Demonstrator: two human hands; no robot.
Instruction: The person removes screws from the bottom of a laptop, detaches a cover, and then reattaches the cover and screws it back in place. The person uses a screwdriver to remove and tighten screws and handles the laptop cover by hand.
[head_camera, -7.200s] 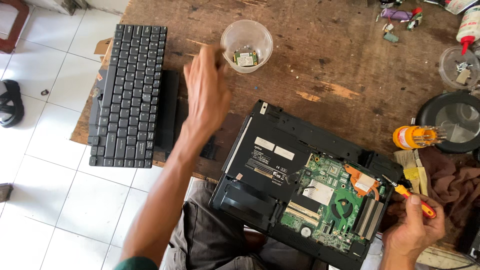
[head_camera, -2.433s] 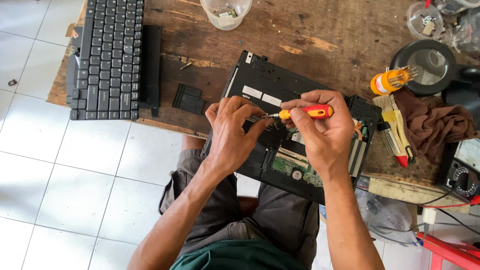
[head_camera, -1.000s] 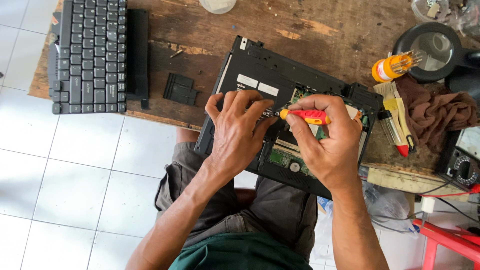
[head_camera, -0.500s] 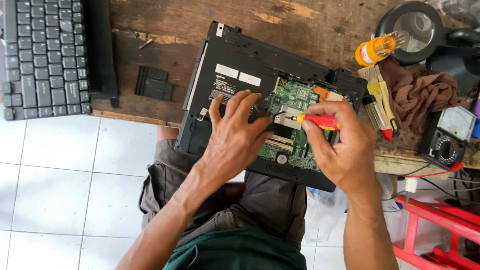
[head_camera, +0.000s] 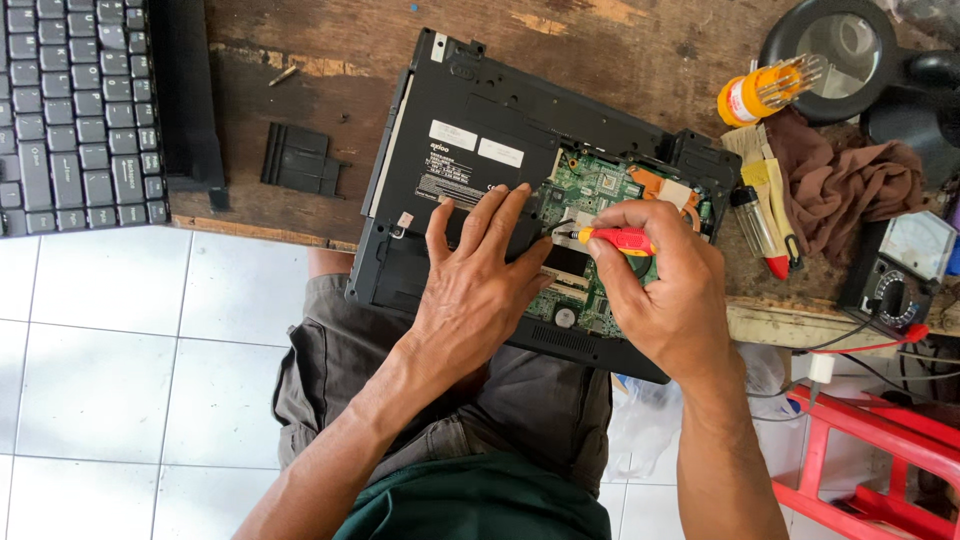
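The opened laptop base (head_camera: 480, 160) lies bottom-up and skewed on the wooden workbench (head_camera: 620, 60), its near corner hanging past the bench edge over the person's lap. Bare wood shows to its left, between it and a small black cover panel (head_camera: 300, 160); on the right, tools crowd close against it. Its shell is black with white labels, and a cut-away section exposes the green circuit board (head_camera: 590, 185).

The left hand (head_camera: 475, 290) lies flat on the base, fingers spread, gripping nothing, fingertips at the edge of the board. The right hand (head_camera: 670, 290) is curled around a red-and-yellow screwdriver (head_camera: 615, 238), its tip down on the board.

A detached black keyboard (head_camera: 80, 110) rests at the far left, well apart. Right of the base sit a yellow bit holder (head_camera: 755, 92), a brown rag (head_camera: 840, 185) and an analogue multimeter (head_camera: 900, 265).
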